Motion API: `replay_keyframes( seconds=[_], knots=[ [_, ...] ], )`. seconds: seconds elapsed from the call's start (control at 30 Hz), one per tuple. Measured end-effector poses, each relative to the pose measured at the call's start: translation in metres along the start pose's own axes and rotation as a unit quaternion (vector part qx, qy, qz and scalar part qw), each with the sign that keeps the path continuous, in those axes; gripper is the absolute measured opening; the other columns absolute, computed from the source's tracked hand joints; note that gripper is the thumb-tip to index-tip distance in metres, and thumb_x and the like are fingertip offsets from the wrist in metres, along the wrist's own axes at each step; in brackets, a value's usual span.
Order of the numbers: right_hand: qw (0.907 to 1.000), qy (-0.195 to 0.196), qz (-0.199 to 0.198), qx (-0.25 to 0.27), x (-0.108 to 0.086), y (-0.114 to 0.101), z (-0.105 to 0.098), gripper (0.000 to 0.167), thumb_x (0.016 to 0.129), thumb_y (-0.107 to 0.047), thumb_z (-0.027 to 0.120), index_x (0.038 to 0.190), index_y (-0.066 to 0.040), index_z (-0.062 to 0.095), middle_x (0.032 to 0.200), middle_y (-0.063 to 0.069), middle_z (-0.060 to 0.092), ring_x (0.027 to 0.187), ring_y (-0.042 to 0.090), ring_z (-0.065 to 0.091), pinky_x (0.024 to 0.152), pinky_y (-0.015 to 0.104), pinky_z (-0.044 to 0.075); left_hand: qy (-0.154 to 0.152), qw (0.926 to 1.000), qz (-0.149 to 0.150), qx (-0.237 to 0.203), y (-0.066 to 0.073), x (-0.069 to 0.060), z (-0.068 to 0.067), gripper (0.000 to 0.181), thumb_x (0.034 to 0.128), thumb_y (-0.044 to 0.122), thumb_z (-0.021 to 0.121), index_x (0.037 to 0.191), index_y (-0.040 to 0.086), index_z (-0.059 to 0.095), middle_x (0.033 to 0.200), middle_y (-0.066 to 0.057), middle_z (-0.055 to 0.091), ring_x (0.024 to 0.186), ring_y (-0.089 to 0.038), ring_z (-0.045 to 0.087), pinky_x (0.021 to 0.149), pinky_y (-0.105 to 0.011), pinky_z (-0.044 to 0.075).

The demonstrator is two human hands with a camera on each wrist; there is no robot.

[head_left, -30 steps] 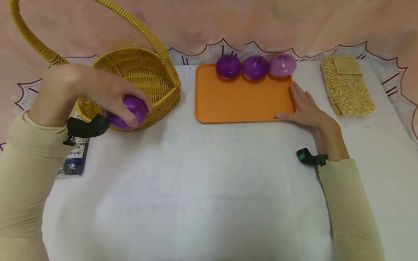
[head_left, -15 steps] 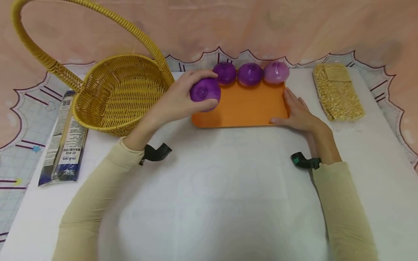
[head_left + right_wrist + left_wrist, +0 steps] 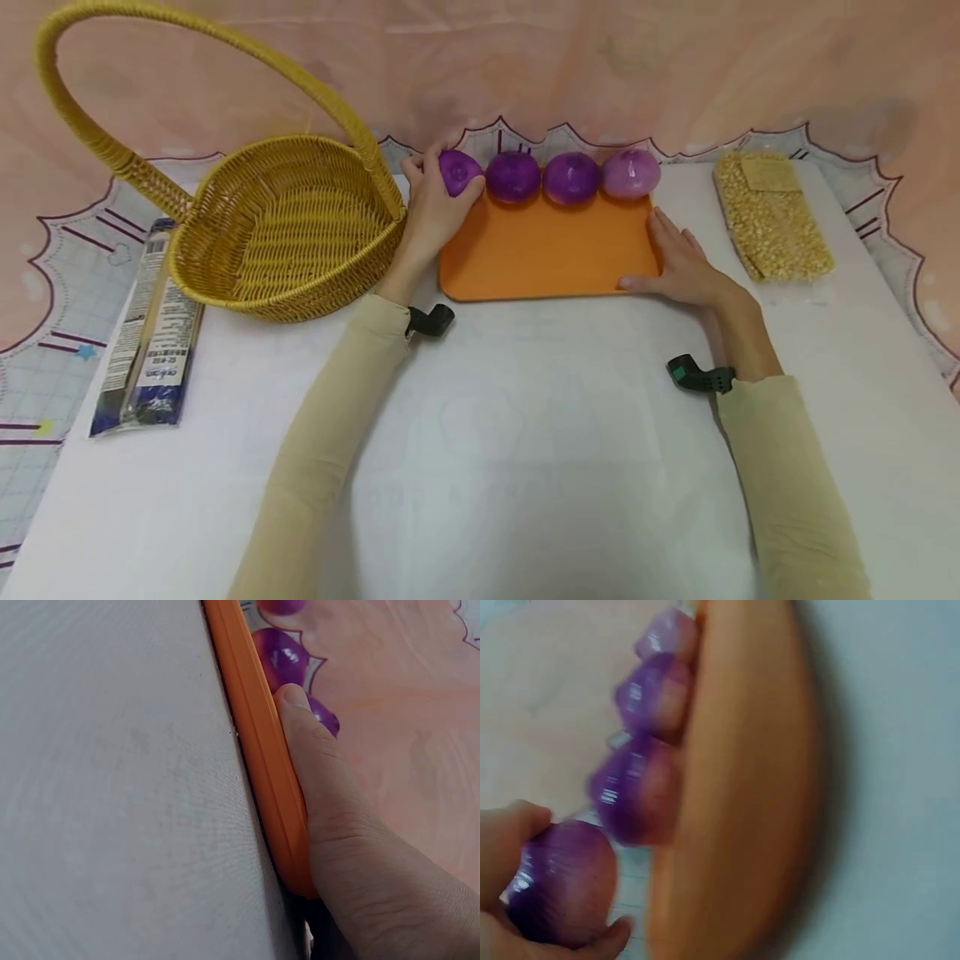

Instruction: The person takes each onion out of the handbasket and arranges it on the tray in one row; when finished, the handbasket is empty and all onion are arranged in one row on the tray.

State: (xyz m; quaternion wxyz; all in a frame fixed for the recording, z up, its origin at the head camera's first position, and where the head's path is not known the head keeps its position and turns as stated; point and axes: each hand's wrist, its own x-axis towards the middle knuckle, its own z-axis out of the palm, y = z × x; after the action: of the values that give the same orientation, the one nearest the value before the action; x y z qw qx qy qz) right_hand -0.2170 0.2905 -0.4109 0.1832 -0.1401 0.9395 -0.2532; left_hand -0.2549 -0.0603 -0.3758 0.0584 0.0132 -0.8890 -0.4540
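Observation:
At the tray's back left corner, my left hand [image 3: 438, 204] grips a purple onion [image 3: 459, 172] between thumb and fingers. The left wrist view shows this onion [image 3: 566, 885] held beside the row, slightly apart from its neighbour. Three onions stand in a line along the back of the orange tray [image 3: 555, 258]: two dark purple ones [image 3: 513, 177] and a paler one [image 3: 632, 174] at the right end. My right hand [image 3: 686, 267] rests on the tray's front right corner, fingers along the right side and thumb on the front rim.
A yellow wicker basket [image 3: 300, 296] with a tall handle stands left of the tray. Long dark-blue packets [image 3: 150, 342] lie left of the basket. To the right is a clear bag of yellow corn kernels [image 3: 776, 217]. A white cloth [image 3: 555, 433] covers the table.
My left hand has carried the onion from the basket rightward to the tray's back left corner. The right hand has stayed at the tray's corner. The head view has shifted slightly.

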Motion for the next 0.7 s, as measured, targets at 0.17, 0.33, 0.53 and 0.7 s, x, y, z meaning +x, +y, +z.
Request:
replay_keyframes(
  seconds=[0.17, 0.33, 0.53, 0.7],
  knots=[
    [1.0, -0.001, 0.005, -0.001, 0.0, 0.0, 0.0, 0.116, 0.082, -0.059, 0.065, 0.154, -0.011, -0.013, 0.163, 0.006, -0.019, 0.152, 0.029, -0.014, 0.121, 0.049, -0.014, 0.022, 0.9993, -0.016, -0.027, -0.014, 0.012, 0.01, 0.074, 0.0908, 0.042, 0.063, 0.15, 0.024, 0.022, 0.143, -0.014, 0.022, 0.129, -0.03, 0.043, 0.112, -0.038, 0.037],
    [1.0, -0.001, 0.008, -0.005, 0.0, 0.0, -0.001, 0.117, 0.082, -0.059, 0.065, 0.154, -0.011, -0.014, 0.162, 0.005, -0.02, 0.152, 0.028, -0.014, 0.121, 0.049, -0.014, 0.026, 0.9984, -0.018, -0.047, -0.02, 0.02, 0.011, 0.071, 0.0908, 0.043, 0.063, 0.147, 0.021, 0.026, 0.142, -0.017, 0.028, 0.129, -0.032, 0.04, 0.112, -0.041, 0.035],
    [1.0, -0.005, 0.001, -0.006, 0.0, 0.001, 0.001, 0.116, 0.083, -0.059, 0.064, 0.154, -0.011, -0.014, 0.162, 0.005, -0.02, 0.152, 0.029, -0.014, 0.121, 0.049, -0.013, 0.001, 0.9993, -0.022, -0.03, -0.021, 0.023, 0.01, 0.07, 0.0913, 0.046, 0.061, 0.149, 0.021, 0.03, 0.147, -0.015, 0.028, 0.135, -0.03, 0.036, 0.114, -0.043, 0.033],
    [1.0, -0.003, 0.001, -0.008, 0.001, 0.002, 0.002, 0.115, 0.083, -0.059, 0.064, 0.154, -0.011, -0.014, 0.163, 0.005, -0.019, 0.152, 0.029, -0.013, 0.121, 0.049, -0.013, -0.014, 0.9995, -0.003, -0.026, -0.026, 0.022, 0.011, 0.074, 0.0908, 0.048, 0.061, 0.151, 0.02, 0.029, 0.149, -0.014, 0.03, 0.137, -0.029, 0.036, 0.116, -0.043, 0.032]
  ],
)
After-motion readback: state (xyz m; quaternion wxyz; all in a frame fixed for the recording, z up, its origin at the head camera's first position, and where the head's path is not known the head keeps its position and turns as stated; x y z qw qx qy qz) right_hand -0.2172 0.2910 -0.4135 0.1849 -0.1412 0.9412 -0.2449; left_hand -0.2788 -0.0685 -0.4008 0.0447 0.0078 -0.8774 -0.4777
